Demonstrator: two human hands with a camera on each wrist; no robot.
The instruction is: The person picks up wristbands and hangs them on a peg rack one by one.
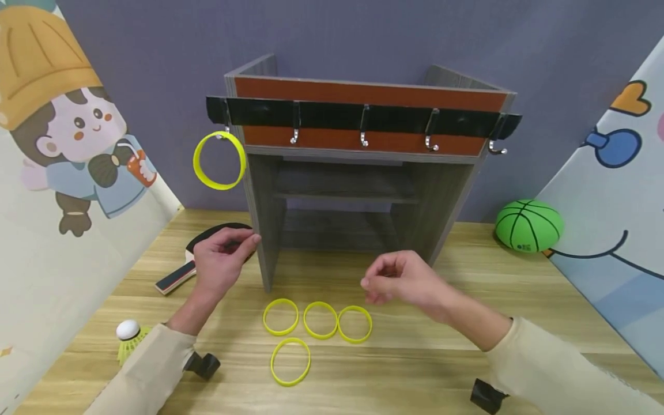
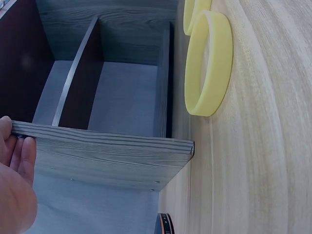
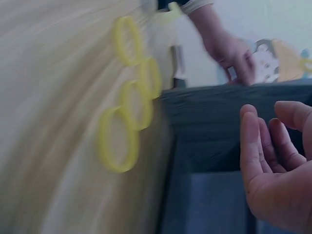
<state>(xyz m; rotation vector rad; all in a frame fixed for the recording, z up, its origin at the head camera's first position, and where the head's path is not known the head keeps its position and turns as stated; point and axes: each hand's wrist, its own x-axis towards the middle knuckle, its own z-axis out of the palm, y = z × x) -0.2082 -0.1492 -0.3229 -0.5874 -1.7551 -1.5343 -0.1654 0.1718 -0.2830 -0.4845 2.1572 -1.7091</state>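
A yellow ring-shaped band (image 1: 220,186) hangs at 10 o'clock in the head view, looped on the far-left of five silver metal hooks along a long black rail (image 1: 332,112) at 12. The rail spans the red-brown front of a grey wood-grain shelf unit (image 1: 451,213). At 8 o'clock, a person's left hand (image 1: 218,259), thumb and fingers bent close together, reaches the front edge of the unit's left side panel; whether the fingers grip that edge, the views cannot tell. Between 4 and 5 o'clock, the right hand (image 1: 399,279) hovers in front of the unit, its fingers loosely bent around nothing. Four more yellow bands lie flat on the pale wood-grain surface (image 1: 415,369) between 6 and 7 o'clock: three in a row (image 1: 338,324), the middle one touching its right neighbour, and one nearer the person (image 1: 289,384). A black-bladed table-tennis bat (image 1: 176,278) lies behind the left hand at 8, a white-capped yellow shuttlecock (image 1: 128,330) farther out. A green rubber basketball (image 1: 529,226) rests at 3.
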